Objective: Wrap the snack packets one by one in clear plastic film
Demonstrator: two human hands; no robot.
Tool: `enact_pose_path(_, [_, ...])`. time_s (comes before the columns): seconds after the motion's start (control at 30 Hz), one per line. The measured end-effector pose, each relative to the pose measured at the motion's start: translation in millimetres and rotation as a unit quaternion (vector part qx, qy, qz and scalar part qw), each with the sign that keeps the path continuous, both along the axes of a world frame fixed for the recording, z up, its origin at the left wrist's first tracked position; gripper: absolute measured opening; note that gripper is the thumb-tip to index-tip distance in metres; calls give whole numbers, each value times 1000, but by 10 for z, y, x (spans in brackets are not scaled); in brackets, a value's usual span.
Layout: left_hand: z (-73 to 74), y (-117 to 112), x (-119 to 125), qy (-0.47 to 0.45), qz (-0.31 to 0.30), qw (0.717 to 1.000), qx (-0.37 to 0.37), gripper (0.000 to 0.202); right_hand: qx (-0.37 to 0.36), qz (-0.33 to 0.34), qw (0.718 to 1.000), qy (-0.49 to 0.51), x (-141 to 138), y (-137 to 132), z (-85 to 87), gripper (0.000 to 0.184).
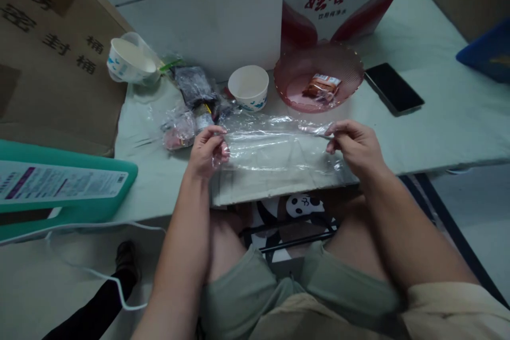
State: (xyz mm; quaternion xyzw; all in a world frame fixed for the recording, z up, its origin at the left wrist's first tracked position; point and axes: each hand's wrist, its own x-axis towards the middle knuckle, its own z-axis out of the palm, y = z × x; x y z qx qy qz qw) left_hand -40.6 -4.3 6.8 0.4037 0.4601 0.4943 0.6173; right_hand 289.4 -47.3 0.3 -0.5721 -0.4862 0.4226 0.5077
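A clear plastic bag is stretched flat between my two hands over the table's front edge. My left hand pinches its left end, fingers closed. At the right end my right hand grips it between thumb and fingers. Just behind the bag stands a white paper bowl with a blue pattern. To its right sits a pink glass bowl holding a small wrapped snack packet. Close to my left hand lies a heap of plastic-wrapped packets, partly tangled together.
Stacked paper bowls stand at the back left, before a brown carton. White boxes line the back. A phone lies at right. A green jug stands at left, and another person's leg shows below.
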Motion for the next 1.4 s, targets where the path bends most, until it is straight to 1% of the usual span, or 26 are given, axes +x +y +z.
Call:
enact_pose_path(0.07, [69, -77, -8, -36, -13, 999, 21, 20, 33, -24, 999, 6, 13, -41, 16, 13])
enact_pose_path(0.13, [134, -168, -31, -68, -33, 996, 43, 26, 69, -24, 997, 19, 33, -99, 53, 9])
enact_pose_path(0.2, [180, -255, -72, -81, -56, 994, 55, 35, 102, -19, 994, 32, 55, -168, 113, 16])
enact_pose_path(0.27, [197, -318, -124, -71, -74, 993, 49, 40, 122, -1, 992, 28, 79, -229, 180, 31])
enact_pose_path(0.3, [193, -335, -147, -60, -77, 994, 40, 39, 126, 13, 992, 18, 90, -251, 209, 35])
enact_pose_path(0.37, [162, -338, -177, -28, -74, 997, 7, 35, 126, 39, 991, -16, 109, -269, 244, 28])
enact_pose_path(0.43, [110, -298, -173, 2, -77, 996, -52, 48, 128, 51, 989, -55, 117, -259, 244, 9])
enact_pose_path(0.47, [80, -265, -158, 12, -88, 993, -83, 52, 127, 57, 987, -73, 119, -248, 233, 7])
enact_pose_path(0.5, [50, -225, -133, 15, -102, 989, -108, 52, 126, 64, 986, -90, 120, -236, 217, 12])
enact_pose_path(0.57, [-4, -133, -59, 3, -119, 985, -128, 38, 127, 70, 982, -123, 130, -209, 176, 18])
enact_pose_path(0.6, [-26, -86, -12, -6, -119, 985, -126, 31, 128, 66, 980, -141, 140, -196, 153, 20])
enact_pose_path(0.63, [-42, -40, 40, -12, -113, 986, -120, 29, 130, 58, 977, -159, 156, -184, 128, 22])
enact_pose_path(0.7, [-58, 39, 141, -6, -93, 990, -108, 34, 130, 51, 970, -198, 205, -159, 72, 26])
enact_pose_path(0.8, [-47, 107, 227, 20, -74, 994, -80, 30, 107, 85, 959, -250, 312, -130, -21, 35])
enact_pose_path(0.87, [-31, 124, 214, 27, -81, 994, -65, 38, 88, 113, 952, -271, 384, -121, -65, 39])
enact_pose_path(0.9, [-25, 126, 189, 29, -88, 994, -62, 42, 83, 111, 950, -279, 411, -119, -73, 39])
enact_pose_path(0.93, [-20, 125, 155, 31, -97, 993, -61, 45, 83, 91, 951, -285, 425, -118, -69, 37])
enact_pose_path(1.03, [-18, 104, 49, 23, -128, 990, -55, 48, 96, -20, 955, -280, 357, -119, 7, 30])
enact_pose_path(1.07, [-17, 89, 27, 13, -141, 989, -50, 48, 101, -39, 958, -264, 292, -120, 45, 30])
enact_pose_path(1.1, [-14, 68, 19, 1, -158, 986, -44, 47, 104, -31, 964, -242, 207, -121, 82, 32])
enact_pose_path(1.13, [-10, 41, 24, -12, -180, 983, -39, 47, 102, 4, 971, -216, 105, -121, 115, 36])
enact_pose_path(1.2, [7, -28, 70, -36, -237, 970, -33, 44, 87, 124, 975, -164, -121, -118, 161, 51])
enact_pose_path(1.27, [29, -105, 133, -53, -305, 950, -34, 39, 63, 240, 960, -128, -334, -111, 176, 68])
enact_pose_path(1.3, [40, -139, 158, -58, -335, 940, -37, 37, 49, 282, 951, -121, -421, -108, 173, 70])
enact_pose_path(1.33, [50, -165, 172, -62, -357, 931, -39, 37, 33, 319, 940, -119, -489, -108, 166, 63])
enact_pose_path(1.4, [65, -182, 164, -66, -368, 927, -45, 44, -18, 385, 916, -109, -567, -115, 142, 33])
